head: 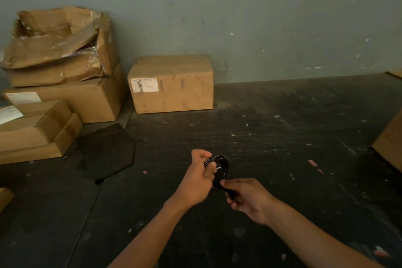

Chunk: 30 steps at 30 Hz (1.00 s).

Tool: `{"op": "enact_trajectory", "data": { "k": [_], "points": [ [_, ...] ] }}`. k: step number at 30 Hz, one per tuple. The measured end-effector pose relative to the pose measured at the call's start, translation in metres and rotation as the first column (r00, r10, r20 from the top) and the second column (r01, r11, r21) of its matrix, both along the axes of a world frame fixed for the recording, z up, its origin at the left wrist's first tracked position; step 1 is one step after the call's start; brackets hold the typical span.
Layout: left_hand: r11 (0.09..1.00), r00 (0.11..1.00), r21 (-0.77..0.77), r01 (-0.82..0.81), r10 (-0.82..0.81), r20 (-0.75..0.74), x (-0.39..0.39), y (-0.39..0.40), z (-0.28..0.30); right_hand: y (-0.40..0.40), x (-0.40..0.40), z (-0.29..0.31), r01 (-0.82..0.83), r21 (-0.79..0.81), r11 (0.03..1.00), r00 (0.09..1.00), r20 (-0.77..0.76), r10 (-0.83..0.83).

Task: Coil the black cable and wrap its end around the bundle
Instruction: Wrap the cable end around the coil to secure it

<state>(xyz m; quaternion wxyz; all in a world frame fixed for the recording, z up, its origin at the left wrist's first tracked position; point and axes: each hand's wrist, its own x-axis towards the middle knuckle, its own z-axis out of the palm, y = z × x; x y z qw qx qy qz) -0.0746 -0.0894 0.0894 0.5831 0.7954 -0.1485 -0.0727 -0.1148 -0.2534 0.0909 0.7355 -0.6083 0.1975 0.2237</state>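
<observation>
A black cable [224, 164] is wound into a small coil held above the dark floor, in the lower middle of the head view. My left hand [199, 180] is closed around the left side of the coil, thumb on top. My right hand [247, 198] sits just below and to the right, pinching the cable's loose end at the bottom of the coil. Part of the cable is hidden inside both fists.
Stacked cardboard boxes [61, 80] stand against the wall at the left, and a single closed box [171, 85] sits in the middle back. A flat black sheet [104, 151] lies on the floor by the stack. Another box edge [391, 139] juts in at the right.
</observation>
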Motion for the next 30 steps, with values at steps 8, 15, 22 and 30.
{"op": "enact_trajectory", "data": {
  "k": [8,15,22,30],
  "points": [
    [0.988,0.986,0.059,-0.139,0.133,0.105,-0.008,-0.008,-0.011,0.015,0.008,0.004,0.097,-0.038,0.995,0.993,0.068,-0.094],
    [0.969,0.972,-0.074,-0.236,0.236,-0.017,-0.014,-0.009,-0.018,0.023,0.009,0.001,0.067,0.098,0.993,0.996,0.05,-0.072],
    [0.957,0.966,-0.13,-0.257,0.252,-0.059,-0.015,-0.008,-0.017,0.019,0.015,-0.002,0.045,0.159,0.986,0.998,0.034,-0.051],
    [0.94,0.959,-0.193,-0.282,0.28,-0.037,-0.015,-0.009,-0.014,0.015,0.016,0.003,0.017,0.16,0.987,0.998,0.058,-0.026]
  ]
}}
